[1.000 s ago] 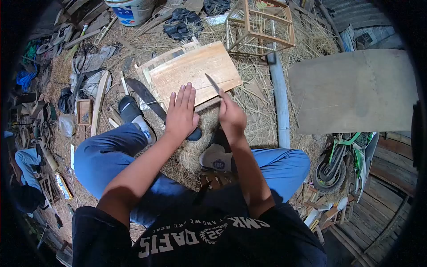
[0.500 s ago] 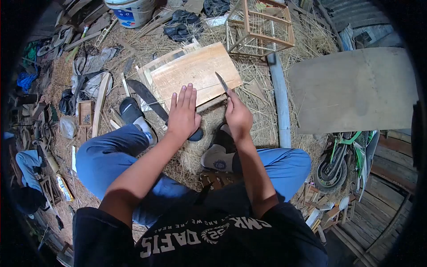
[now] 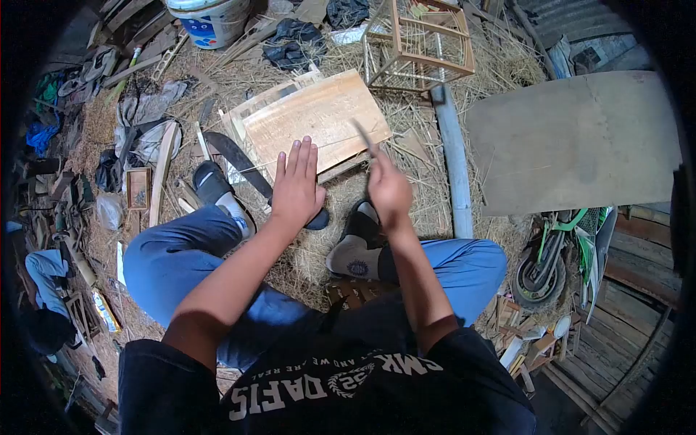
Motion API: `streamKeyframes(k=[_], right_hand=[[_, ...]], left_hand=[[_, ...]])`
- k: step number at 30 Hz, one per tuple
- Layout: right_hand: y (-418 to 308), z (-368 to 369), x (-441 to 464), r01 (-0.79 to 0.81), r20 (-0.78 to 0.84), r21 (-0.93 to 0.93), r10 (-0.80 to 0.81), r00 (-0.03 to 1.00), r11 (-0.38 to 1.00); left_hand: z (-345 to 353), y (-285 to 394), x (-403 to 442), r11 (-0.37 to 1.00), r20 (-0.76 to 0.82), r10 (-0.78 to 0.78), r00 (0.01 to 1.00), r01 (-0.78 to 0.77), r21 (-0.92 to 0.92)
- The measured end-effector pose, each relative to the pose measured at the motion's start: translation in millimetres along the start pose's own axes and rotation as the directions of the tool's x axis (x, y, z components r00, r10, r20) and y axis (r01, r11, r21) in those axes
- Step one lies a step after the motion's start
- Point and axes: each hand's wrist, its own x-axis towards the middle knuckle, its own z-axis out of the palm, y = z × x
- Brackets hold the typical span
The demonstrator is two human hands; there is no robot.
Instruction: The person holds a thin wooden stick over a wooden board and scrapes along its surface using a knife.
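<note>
My left hand (image 3: 296, 190) lies flat, fingers stretched out, on the near edge of a pale wooden board (image 3: 315, 109). A thin light strip (image 3: 335, 145) runs crosswise under that hand and over the board toward the right. My right hand (image 3: 390, 190) is closed round the handle of a knife (image 3: 362, 135). The blade, blurred by motion, points up and left above the board's right part, near the strip's end; whether it touches the strip I cannot tell. A large dark-bladed machete (image 3: 235, 158) lies left of the board, its handle partly behind my left wrist.
A wooden frame cage (image 3: 420, 47) stands beyond the board. A grey plank (image 3: 454, 167) and a large flat sheet (image 3: 573, 145) lie to the right, near a motorbike wheel (image 3: 540, 279). At the back is a white bucket (image 3: 210, 22). Another person's leg (image 3: 47, 275) shows far left.
The knife blade has blurred and shifted slightly in my right hand. My left hand stays flat on the board. The whole view has moved a little.
</note>
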Motion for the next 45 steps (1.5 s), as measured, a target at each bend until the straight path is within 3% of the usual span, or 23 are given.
streamKeyframes(k=[3,4,7,13,17,19,21,23,24,28,34,39,43,45], right_hand=[[7.6,3.7,-6.1,0.122,-0.035,-0.034,-0.124,0.992,0.992],[10.5,-3.2,1.6,-0.074,-0.015,-0.013,0.074,0.997,0.997],[10.9,-7.9,9.1,-0.092,0.03,-0.122,0.097,0.995,0.988],[5.7,-11.2,14.4,-0.231,-0.006,-0.097,0.231,0.973,0.968],[0.0,-2.8,7.6,-0.191,0.024,-0.006,0.191,0.981,0.982],[11.1,18.4,12.1,-0.192,-0.061,0.336,0.225,0.972,0.922],[18.7,28.3,22.9,-0.2,-0.116,0.34,0.252,0.961,0.919],[25.7,27.7,36.3,-0.248,-0.034,0.34,0.275,0.961,0.907],[22.9,30.2,44.4,-0.221,-0.052,0.492,0.282,0.958,0.842],[19.5,22.8,66.5,-0.193,-0.065,0.361,0.231,0.971,0.913],[14.0,20.6,80.8,0.031,-0.116,0.184,-0.01,0.993,0.982],[22.4,1.6,88.7,0.11,0.127,0.133,-0.127,0.984,0.985],[23.6,-7.8,94.1,0.203,0.175,0.078,-0.214,0.961,0.976],[23.2,-13.6,97.2,0.306,0.245,-0.041,-0.288,0.926,0.951]], left_hand=[[-0.4,0.8,-0.9,1.0,0.039,0.014,0.999,-0.014,0.001],[1.3,0.8,-0.8,1.0,0.031,0.009,0.999,-0.01,0.008],[1.8,-0.4,0.2,1.0,0.017,-0.005,1.0,0.005,0.014],[0.4,-0.3,-0.5,1.0,-0.004,0.0,1.0,0.0,-0.009],[1.1,-1.4,-1.6,1.0,-0.017,0.015,1.0,-0.015,-0.027],[2.2,-1.1,-1.6,1.0,-0.02,0.011,1.0,-0.011,-0.025],[1.6,-3.0,-1.4,1.0,-0.022,0.008,1.0,-0.008,-0.019],[0.1,-2.8,-2.3,0.999,-0.022,0.009,1.0,-0.01,-0.049],[-0.2,-2.9,-2.8,0.999,-0.024,0.009,1.0,-0.01,-0.05],[-1.8,-4.3,-2.9,0.996,-0.053,0.018,0.998,-0.023,-0.087],[-3.8,-4.3,-2.8,0.997,-0.028,0.01,1.0,-0.012,-0.075],[-6.5,-6.2,-4.7,0.995,-0.042,0.025,0.999,-0.029,-0.101],[-7.0,-5.7,-3.5,0.995,-0.048,0.034,0.998,-0.039,-0.09],[-8.0,-4.8,-2.3,0.995,-0.062,0.029,0.998,-0.035,-0.088]])
